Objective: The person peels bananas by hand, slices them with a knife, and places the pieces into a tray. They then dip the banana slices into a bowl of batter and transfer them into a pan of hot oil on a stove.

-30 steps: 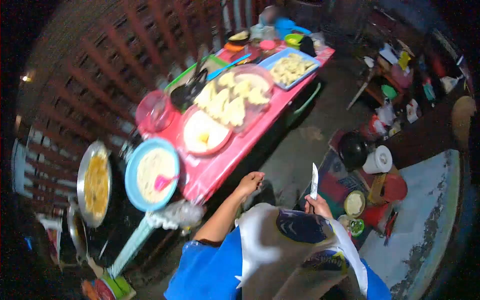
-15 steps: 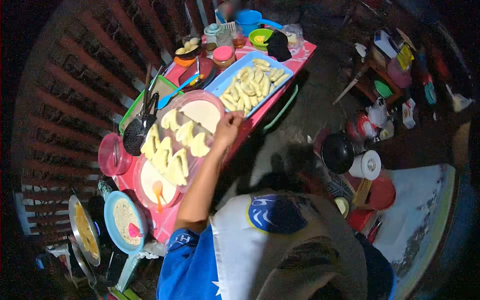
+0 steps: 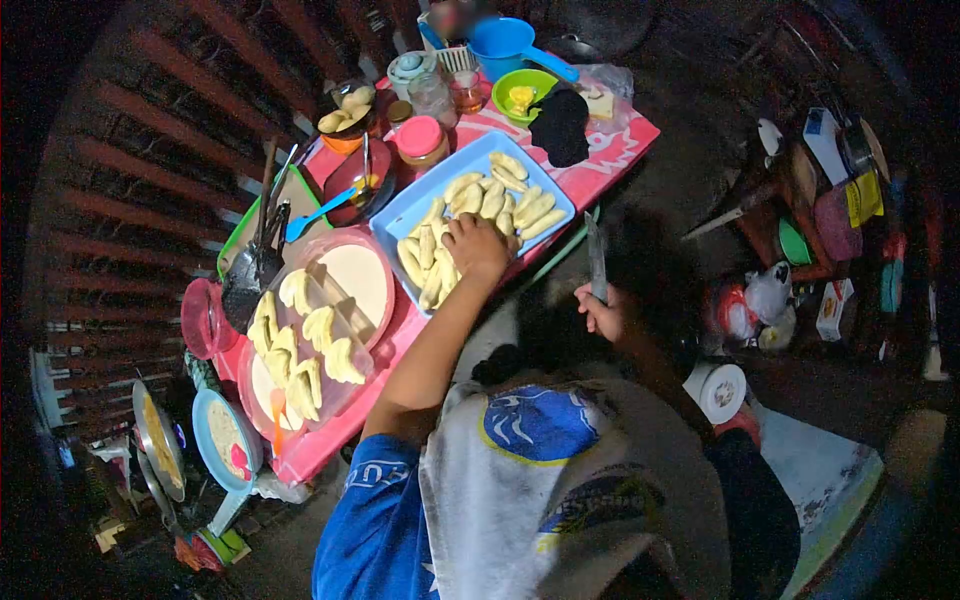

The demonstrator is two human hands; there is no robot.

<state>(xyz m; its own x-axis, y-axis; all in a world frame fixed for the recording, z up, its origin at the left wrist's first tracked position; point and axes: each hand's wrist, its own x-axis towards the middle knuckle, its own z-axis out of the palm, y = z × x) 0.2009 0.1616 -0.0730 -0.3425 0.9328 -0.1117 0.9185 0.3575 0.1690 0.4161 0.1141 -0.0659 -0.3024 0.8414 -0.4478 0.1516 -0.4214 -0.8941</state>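
Note:
My left hand [image 3: 478, 246] reaches into the light blue tray [image 3: 389, 236] of peeled bananas [image 3: 492, 203]. Its fingers are bent down around a banana there, with the fingertips partly hidden. Off the table's right edge, my right hand [image 3: 603, 313] is closed around the handle of a knife [image 3: 597, 255], its blade pointing up and away from me. Left of the tray, several fanned, sliced bananas [image 3: 318, 328] lie on a clear sheet across two round pink containers of pale batter [image 3: 357, 280]. An orange spoon [image 3: 278, 420] rests at the nearer container.
A blue basin of pale flour [image 3: 217, 432] with a pink scoop stands at the near left, beside a pan [image 3: 158, 440]. Beyond the tray are a pink-lidded jar [image 3: 421, 142], a green bowl [image 3: 522, 94] and a blue dipper [image 3: 502, 45]. Black slotted utensils [image 3: 250, 275] lie leftward.
My left hand has moved from the tray's near corner onto the bananas inside it. My right hand has come into view with the knife. The camera view has shifted.

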